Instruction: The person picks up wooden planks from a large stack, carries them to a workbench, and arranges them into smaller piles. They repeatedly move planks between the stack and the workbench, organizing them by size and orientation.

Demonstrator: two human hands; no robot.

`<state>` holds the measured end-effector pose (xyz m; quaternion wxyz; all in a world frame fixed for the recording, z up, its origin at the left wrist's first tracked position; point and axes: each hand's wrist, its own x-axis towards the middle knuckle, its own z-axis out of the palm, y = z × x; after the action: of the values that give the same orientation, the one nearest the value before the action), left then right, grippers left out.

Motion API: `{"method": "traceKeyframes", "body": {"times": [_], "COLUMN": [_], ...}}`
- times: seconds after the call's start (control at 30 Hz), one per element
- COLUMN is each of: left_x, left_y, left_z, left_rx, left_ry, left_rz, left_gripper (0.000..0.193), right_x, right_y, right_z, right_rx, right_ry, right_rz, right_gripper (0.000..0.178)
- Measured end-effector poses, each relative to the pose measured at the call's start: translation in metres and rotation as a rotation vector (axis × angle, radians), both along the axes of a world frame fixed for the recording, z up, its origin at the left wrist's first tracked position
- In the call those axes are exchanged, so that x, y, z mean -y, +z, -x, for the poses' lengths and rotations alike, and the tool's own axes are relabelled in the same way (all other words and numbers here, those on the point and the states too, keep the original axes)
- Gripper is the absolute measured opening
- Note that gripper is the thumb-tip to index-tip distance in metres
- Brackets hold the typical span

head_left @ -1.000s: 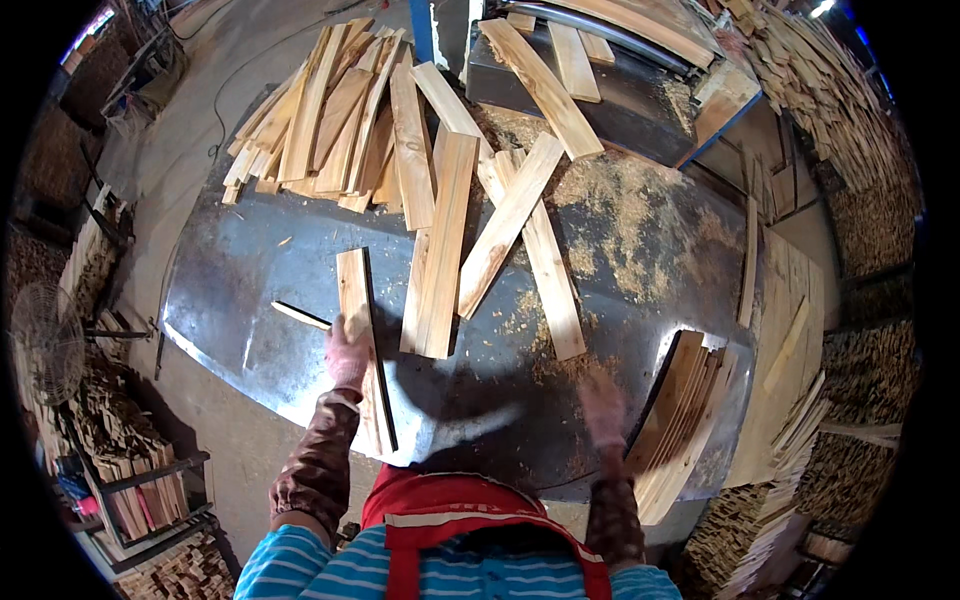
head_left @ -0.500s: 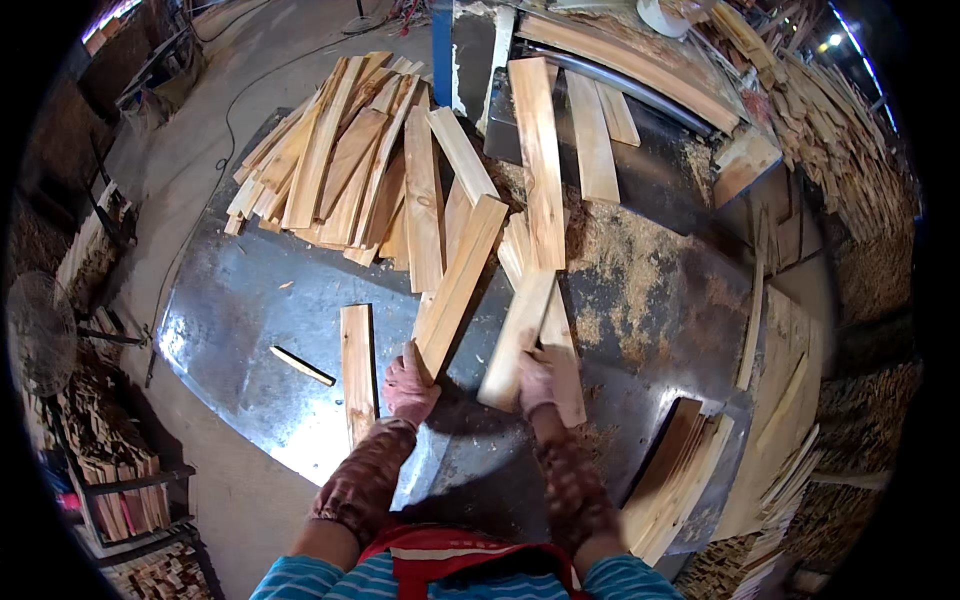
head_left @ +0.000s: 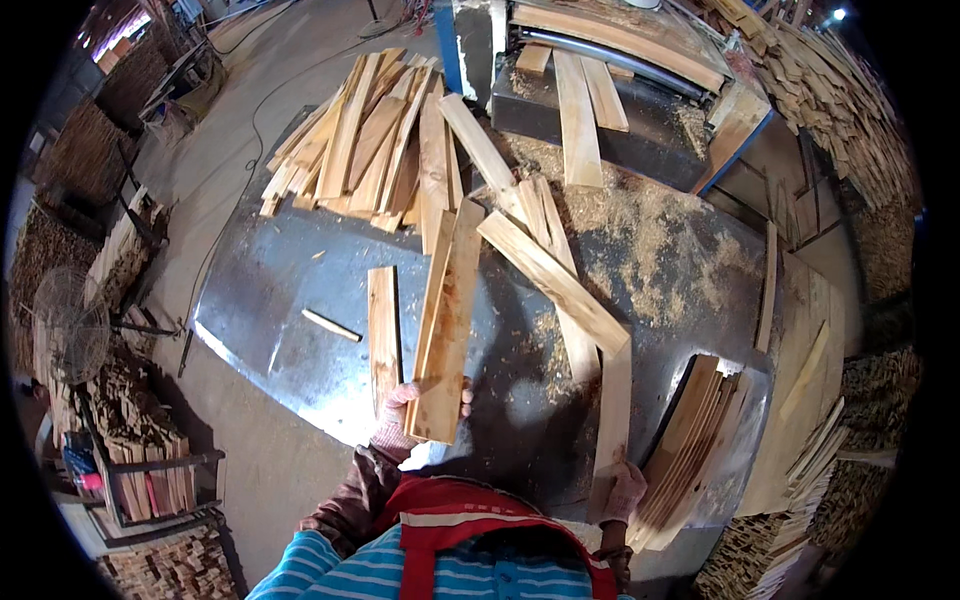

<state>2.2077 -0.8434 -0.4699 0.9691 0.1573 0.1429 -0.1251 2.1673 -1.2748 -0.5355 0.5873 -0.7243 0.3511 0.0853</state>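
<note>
Both hands loaded: paired boards in the left, a single board in the right

My left hand (head_left: 394, 418) is closed around the lower end of the paired boards (head_left: 446, 330). The thumb lies along the left edge and fingertips show past the right edge. The two pieces are held together lengthwise, the broader face uppermost, and point away from me above the near part of the metal table (head_left: 260, 275).

My right hand (head_left: 625, 490) grasps the single board (head_left: 612, 430) by the right edge near its lower end. The fingers underneath are hidden, so I cannot tell how firmly they press. The far end of this piece meets the lower end of the slanting board (head_left: 555, 285) in view; whether the two touch, I cannot tell. The slanting board crosses over another long board (head_left: 578, 345).

Left of my left hand lies the dark-edged board (head_left: 383, 325), and farther left a short stick (head_left: 331, 325). Just right of my right hand is a stack of boards (head_left: 685, 440), set side by side at the table's near right corner.

Beyond, a fanned heap of boards (head_left: 370, 145) covers the far left of the table. Wood shavings (head_left: 650, 250) are scattered over its right half.
</note>
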Motion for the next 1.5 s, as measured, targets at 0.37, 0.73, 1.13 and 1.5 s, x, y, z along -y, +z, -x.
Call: {"method": "traceKeyframes", "body": {"times": [0.37,0.73,1.13,1.5], "left_x": [0.034,0.005,-0.027,-0.051], "left_y": [-0.019,-0.026,-0.070,-0.065], "left_z": [0.076,0.111,0.111,0.093], "left_rx": [-0.076,-0.184,-0.215,-0.445], "left_ry": [-0.076,0.089,0.195,-0.077], "left_rz": [-0.921,-0.153,0.193,-0.518], "left_gripper": [0.086,0.064,0.085,0.047], "right_x": [0.017,-0.112,-0.270,-0.219], "right_y": [0.031,0.034,-0.042,-0.011], "right_z": [-0.039,-0.037,-0.051,-0.097], "right_rx": [0.139,0.186,0.226,0.053], "right_ry": [-0.346,0.114,1.065,0.732], "right_rz": [-0.388,-0.182,0.917,-0.344], "right_gripper": [0.039,0.028,0.123,0.087]}}
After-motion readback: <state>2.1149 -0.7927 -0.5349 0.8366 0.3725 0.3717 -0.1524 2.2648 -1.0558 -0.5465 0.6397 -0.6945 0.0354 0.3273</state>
